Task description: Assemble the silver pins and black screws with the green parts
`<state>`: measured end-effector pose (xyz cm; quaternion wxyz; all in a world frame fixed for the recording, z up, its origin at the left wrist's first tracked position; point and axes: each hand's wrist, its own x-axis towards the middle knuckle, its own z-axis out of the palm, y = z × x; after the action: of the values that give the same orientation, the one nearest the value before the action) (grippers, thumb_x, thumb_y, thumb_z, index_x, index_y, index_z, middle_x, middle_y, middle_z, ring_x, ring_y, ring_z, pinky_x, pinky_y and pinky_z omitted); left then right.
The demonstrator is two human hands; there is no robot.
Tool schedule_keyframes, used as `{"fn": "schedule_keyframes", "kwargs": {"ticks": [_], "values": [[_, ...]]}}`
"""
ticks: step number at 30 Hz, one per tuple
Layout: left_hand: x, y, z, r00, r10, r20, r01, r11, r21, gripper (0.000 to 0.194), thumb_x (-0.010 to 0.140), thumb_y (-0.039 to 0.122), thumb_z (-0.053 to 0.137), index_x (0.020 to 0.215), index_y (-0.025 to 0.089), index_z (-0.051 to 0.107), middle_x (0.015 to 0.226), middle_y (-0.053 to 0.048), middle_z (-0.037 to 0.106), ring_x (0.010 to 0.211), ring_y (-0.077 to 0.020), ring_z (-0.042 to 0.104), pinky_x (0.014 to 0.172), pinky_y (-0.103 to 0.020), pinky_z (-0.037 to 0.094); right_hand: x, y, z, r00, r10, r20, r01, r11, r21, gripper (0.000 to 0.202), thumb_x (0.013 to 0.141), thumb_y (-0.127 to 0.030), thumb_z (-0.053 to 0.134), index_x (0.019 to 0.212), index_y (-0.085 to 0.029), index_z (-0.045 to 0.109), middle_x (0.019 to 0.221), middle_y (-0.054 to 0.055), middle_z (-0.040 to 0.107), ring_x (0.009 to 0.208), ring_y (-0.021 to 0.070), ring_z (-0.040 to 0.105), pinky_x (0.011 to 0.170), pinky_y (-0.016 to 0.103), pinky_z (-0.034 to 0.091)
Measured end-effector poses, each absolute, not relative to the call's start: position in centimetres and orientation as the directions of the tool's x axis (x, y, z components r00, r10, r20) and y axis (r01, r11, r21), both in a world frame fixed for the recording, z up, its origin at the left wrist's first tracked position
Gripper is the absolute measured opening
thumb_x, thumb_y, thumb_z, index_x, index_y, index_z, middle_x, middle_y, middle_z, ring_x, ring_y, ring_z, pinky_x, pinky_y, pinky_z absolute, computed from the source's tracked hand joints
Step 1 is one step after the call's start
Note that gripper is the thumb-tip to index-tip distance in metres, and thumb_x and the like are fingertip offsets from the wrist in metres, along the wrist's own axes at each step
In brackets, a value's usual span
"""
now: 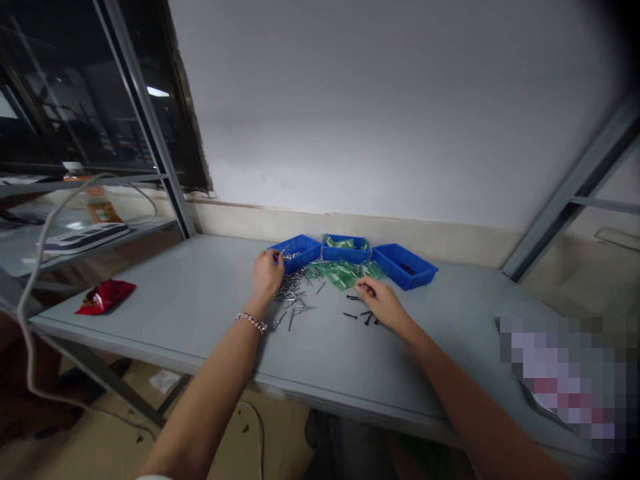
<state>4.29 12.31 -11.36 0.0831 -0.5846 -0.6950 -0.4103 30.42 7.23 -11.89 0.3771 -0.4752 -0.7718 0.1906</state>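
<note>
My left hand is at the near left edge of the left blue bin, its fingers pinched on something I cannot make out clearly. Silver rivet-like pieces lie in that bin and in a pile beside my left hand. The middle blue bin holds green packets, and more green packets lie in front of it. My right hand is closed just right of those packets, its fingertips together on something too small to name. Black screws lie below it. Some dark pieces are in the right blue bin.
A red wrapper lies at the table's left end. Blurred, pixelated material is at the right end. A white cable hangs at the left, near a shelf with a bottle and a power strip.
</note>
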Motion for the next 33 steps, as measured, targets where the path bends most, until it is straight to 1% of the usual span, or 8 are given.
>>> {"fn": "schedule_keyframes", "kwargs": {"ticks": [5, 10, 18, 23, 25, 27, 30, 33], "values": [[4.2, 12.3, -11.6, -0.311, 0.767, 0.561, 0.886, 0.02, 0.463, 0.024, 0.082, 0.029, 0.044, 0.089, 0.016, 0.063, 0.085, -0.011, 0.063, 0.078, -0.0213, 0.057, 0.071, -0.031, 0.043, 30.4, 7.1, -11.7, -0.268, 0.882, 0.387, 0.589, 0.468, -0.659, 0.013, 0.08, -0.028, 0.044, 0.074, -0.02, 0.052, 0.059, -0.001, 0.053, 0.054, 0.0121, 0.047, 0.053, 0.023, 0.037], [4.3, 12.2, -11.5, -0.272, 0.787, 0.554, 0.892, -0.009, 0.452, 0.025, 0.082, 0.03, 0.044, 0.089, 0.016, 0.064, 0.086, -0.011, 0.063, 0.081, -0.0225, 0.058, 0.072, -0.032, 0.043, 30.3, 7.1, -11.6, -0.275, 0.881, 0.384, 0.594, 0.47, -0.653, 0.013, 0.079, -0.029, 0.044, 0.074, -0.019, 0.051, 0.059, -0.001, 0.052, 0.055, 0.0125, 0.049, 0.055, 0.023, 0.036], [4.4, 12.2, -11.4, -0.251, 0.814, 0.523, 0.88, -0.033, 0.474, 0.026, 0.083, 0.028, 0.043, 0.093, 0.016, 0.064, 0.09, -0.012, 0.063, 0.085, -0.023, 0.058, 0.076, -0.033, 0.043, 30.3, 6.9, -11.5, -0.281, 0.882, 0.379, 0.595, 0.47, -0.652, 0.014, 0.08, -0.028, 0.044, 0.074, -0.019, 0.052, 0.059, -0.001, 0.053, 0.054, 0.012, 0.048, 0.053, 0.023, 0.036], [4.4, 12.2, -11.4, -0.259, 0.792, 0.553, 0.879, -0.044, 0.475, 0.029, 0.085, 0.028, 0.039, 0.093, 0.014, 0.064, 0.089, -0.013, 0.064, 0.085, -0.0226, 0.059, 0.076, -0.033, 0.042, 30.3, 7.0, -11.5, -0.274, 0.884, 0.379, 0.61, 0.465, -0.642, 0.013, 0.079, -0.026, 0.045, 0.075, -0.019, 0.055, 0.059, -0.001, 0.053, 0.054, 0.0113, 0.047, 0.054, 0.023, 0.036], [4.4, 12.2, -11.3, -0.273, 0.776, 0.568, 0.878, -0.04, 0.477, 0.032, 0.086, 0.029, 0.036, 0.093, 0.014, 0.063, 0.09, -0.013, 0.065, 0.084, -0.0228, 0.059, 0.075, -0.032, 0.042, 30.3, 6.9, -11.3, -0.294, 0.886, 0.359, 0.639, 0.462, -0.615, 0.011, 0.077, -0.024, 0.048, 0.073, -0.019, 0.057, 0.058, -0.001, 0.052, 0.054, 0.0112, 0.046, 0.054, 0.023, 0.035], [4.5, 12.0, -11.2, -0.278, 0.761, 0.586, 0.874, -0.053, 0.483, 0.033, 0.087, 0.029, 0.034, 0.093, 0.013, 0.062, 0.09, -0.013, 0.064, 0.084, -0.0228, 0.059, 0.075, -0.033, 0.042, 30.5, 6.8, -11.0, -0.347, 0.885, 0.312, 0.683, 0.466, -0.563, 0.009, 0.074, -0.023, 0.053, 0.071, -0.018, 0.06, 0.058, -0.001, 0.051, 0.055, 0.0115, 0.046, 0.054, 0.023, 0.034], [4.7, 11.7, -10.8, -0.26, 0.733, 0.628, 0.868, -0.108, 0.485, 0.031, 0.087, 0.026, 0.034, 0.092, 0.013, 0.061, 0.09, -0.012, 0.064, 0.084, -0.0219, 0.058, 0.077, -0.032, 0.042, 30.7, 6.5, -10.5, -0.434, 0.874, 0.217, 0.733, 0.483, -0.48, 0.006, 0.069, -0.023, 0.061, 0.067, -0.019, 0.063, 0.06, 0.0, 0.052, 0.059, 0.0127, 0.047, 0.056, 0.024, 0.034], [5.1, 11.4, -10.4, -0.204, 0.713, 0.671, 0.863, -0.193, 0.467, 0.027, 0.086, 0.025, 0.036, 0.091, 0.013, 0.06, 0.088, -0.01, 0.063, 0.083, -0.0201, 0.057, 0.077, -0.03, 0.041, 30.9, 6.3, -10.5, -0.451, 0.88, 0.147, 0.77, 0.467, -0.434, 0.005, 0.064, -0.023, 0.067, 0.065, -0.019, 0.065, 0.067, 0.002, 0.054, 0.067, 0.0155, 0.049, 0.061, 0.026, 0.036]]}}
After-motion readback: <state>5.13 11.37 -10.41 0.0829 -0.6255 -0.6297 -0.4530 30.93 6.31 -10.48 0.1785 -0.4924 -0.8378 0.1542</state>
